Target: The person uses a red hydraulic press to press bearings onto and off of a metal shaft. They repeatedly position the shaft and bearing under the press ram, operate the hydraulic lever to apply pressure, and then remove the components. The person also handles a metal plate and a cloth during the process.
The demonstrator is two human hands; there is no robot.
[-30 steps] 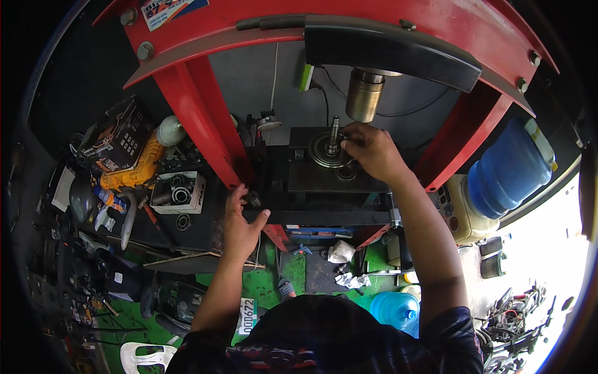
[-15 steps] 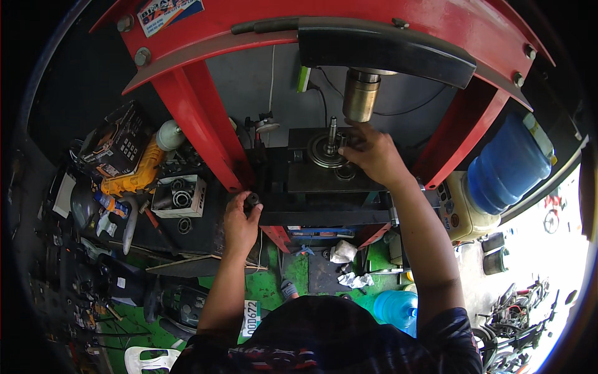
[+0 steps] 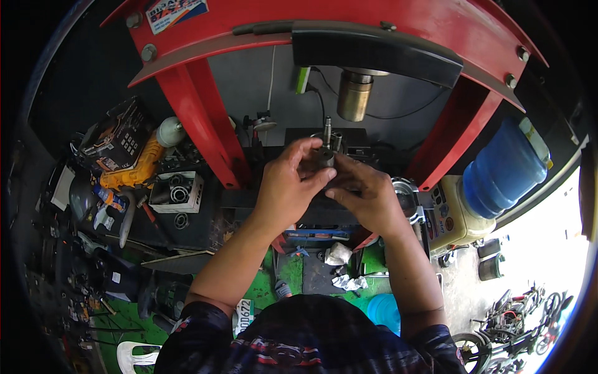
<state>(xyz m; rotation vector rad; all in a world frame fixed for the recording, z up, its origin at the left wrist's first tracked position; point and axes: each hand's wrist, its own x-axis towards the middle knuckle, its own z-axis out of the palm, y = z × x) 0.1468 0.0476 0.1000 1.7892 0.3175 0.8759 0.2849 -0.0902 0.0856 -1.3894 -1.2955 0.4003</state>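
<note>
Left hand (image 3: 288, 187) and right hand (image 3: 363, 194) both curled around small metal shaft part (image 3: 327, 144), pinching it, under press ram (image 3: 354, 95) in red press frame (image 3: 205, 131).

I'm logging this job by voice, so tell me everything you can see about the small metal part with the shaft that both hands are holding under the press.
The metal part is small, grey and steel-looking, with a thin shaft standing upright from a wider body that fingers mostly hide. The left hand grips it from the left, the right hand from the right. It sits over the dark press bed, below and slightly left of the brass-coloured ram, not touching it.
</note>
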